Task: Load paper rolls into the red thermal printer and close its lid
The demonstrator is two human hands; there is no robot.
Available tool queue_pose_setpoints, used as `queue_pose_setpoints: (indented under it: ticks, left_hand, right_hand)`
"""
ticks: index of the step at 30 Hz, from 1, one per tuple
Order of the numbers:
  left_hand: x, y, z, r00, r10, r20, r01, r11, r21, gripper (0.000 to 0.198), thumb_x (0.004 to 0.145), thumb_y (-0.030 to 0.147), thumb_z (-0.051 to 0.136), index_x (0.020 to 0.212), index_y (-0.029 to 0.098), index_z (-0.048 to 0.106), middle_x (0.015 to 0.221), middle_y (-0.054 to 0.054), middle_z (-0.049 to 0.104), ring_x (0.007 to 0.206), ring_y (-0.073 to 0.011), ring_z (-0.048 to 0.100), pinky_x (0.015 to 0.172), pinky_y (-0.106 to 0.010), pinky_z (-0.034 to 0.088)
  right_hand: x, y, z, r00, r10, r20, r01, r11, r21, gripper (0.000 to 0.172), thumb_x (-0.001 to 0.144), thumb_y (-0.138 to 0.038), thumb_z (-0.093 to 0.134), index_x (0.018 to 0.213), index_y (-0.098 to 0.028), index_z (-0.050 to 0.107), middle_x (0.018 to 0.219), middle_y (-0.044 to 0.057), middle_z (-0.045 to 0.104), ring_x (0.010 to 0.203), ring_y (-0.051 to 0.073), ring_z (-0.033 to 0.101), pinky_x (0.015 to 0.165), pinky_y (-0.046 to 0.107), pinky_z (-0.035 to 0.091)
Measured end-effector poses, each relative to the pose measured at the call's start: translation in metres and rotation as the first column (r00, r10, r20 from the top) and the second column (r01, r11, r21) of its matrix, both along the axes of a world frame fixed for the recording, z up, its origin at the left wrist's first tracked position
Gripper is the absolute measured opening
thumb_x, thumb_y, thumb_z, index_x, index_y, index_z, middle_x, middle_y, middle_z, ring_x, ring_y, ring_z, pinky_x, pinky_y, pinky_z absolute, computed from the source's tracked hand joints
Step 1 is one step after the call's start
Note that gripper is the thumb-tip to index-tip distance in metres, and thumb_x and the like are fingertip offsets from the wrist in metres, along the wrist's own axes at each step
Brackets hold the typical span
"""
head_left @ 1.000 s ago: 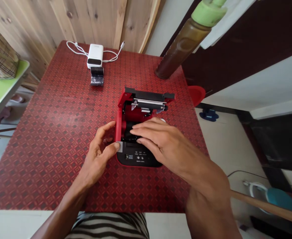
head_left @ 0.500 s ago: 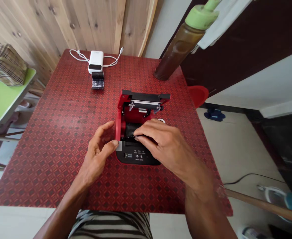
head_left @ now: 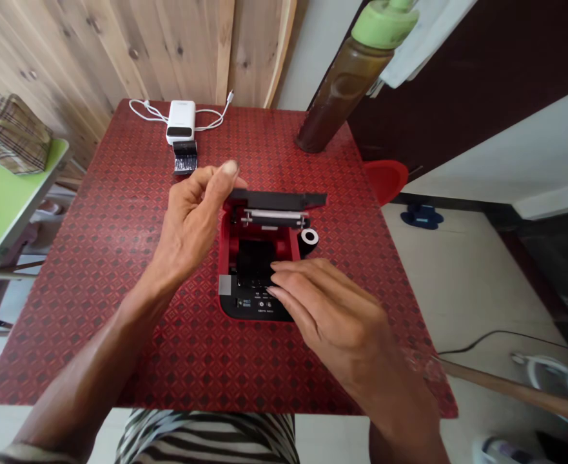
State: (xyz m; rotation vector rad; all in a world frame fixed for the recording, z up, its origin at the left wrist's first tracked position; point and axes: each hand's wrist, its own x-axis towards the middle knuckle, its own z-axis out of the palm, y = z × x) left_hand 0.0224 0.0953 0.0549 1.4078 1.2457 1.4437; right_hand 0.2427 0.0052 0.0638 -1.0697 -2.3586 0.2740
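Observation:
A red and black printer stands on the table with its lid raised partway. Inside lies black ribbon or film, its loose end over the front edge. My left hand has its fingers closed round the left corner of the lid, thumb on top. My right hand is at the right front of the printer, fingertips together at the edge of the black film. Beside the printer's right wall stands a black roll with a white core.
The red patterned table holds a white power bank with a cable, a curled black strip and a tall brown bottle with a green cap. A red stool stands beyond the right edge.
My left hand has gone from the printer's front left corner up to the lid, which has tilted lower. My right hand has moved slightly down, and more black film shows over the front.

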Motion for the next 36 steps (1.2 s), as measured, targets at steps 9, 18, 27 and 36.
queue_pose_setpoints:
  ticks: [9,18,27,36]
  left_hand:
    - [-0.011,-0.063,-0.037,0.995,-0.006,0.098,0.036,0.95,-0.311,0.069,0.089,0.045,0.093,0.151,0.029,0.067,0.167,-0.012,0.063,0.165,-0.0397,0.05,0.136,-0.061,0.041]
    - [-0.003,-0.075,-0.046,0.912,-0.074,0.403,0.252,0.878,-0.408,0.068,0.093,0.043,0.089,0.154,0.023,0.066,0.167,-0.013,0.067,0.162,-0.0382,0.056,0.137,-0.057,0.042]
    - [-0.002,-0.075,-0.049,0.915,-0.061,0.399,0.233,0.887,-0.399,0.068,0.091,0.044,0.092,0.152,0.026,0.069,0.165,-0.011,0.069,0.157,-0.0393,0.061,0.133,-0.059,0.047]
    - [-0.009,-0.087,-0.059,0.92,-0.033,0.391,0.211,0.88,-0.424,0.063,0.098,0.053,0.089,0.153,0.029,0.072,0.16,-0.01,0.074,0.155,-0.0387,0.065,0.132,-0.059,0.049]
  right_hand:
    - [-0.008,-0.014,-0.016,0.994,-0.098,-0.04,0.105,0.955,0.277,0.015,0.102,0.001,0.076,0.109,-0.012,0.076,0.098,0.012,0.081,0.086,0.024,0.072,0.08,0.038,0.065]
    - [-0.003,-0.007,-0.016,0.986,-0.158,-0.046,0.164,0.954,0.25,0.021,0.109,-0.019,0.078,0.128,-0.011,0.073,0.119,0.017,0.085,0.111,0.031,0.081,0.1,0.046,0.066]
    - [-0.002,-0.005,-0.02,0.981,-0.189,-0.043,0.194,0.964,0.18,0.029,0.114,-0.029,0.073,0.135,-0.009,0.071,0.116,0.017,0.088,0.116,0.031,0.085,0.104,0.043,0.065]
    - [0.005,-0.019,-0.038,0.879,-0.384,-0.284,0.402,0.916,0.005,0.042,0.112,-0.035,0.076,0.151,-0.023,0.067,0.142,0.016,0.084,0.128,0.032,0.083,0.108,0.052,0.071]
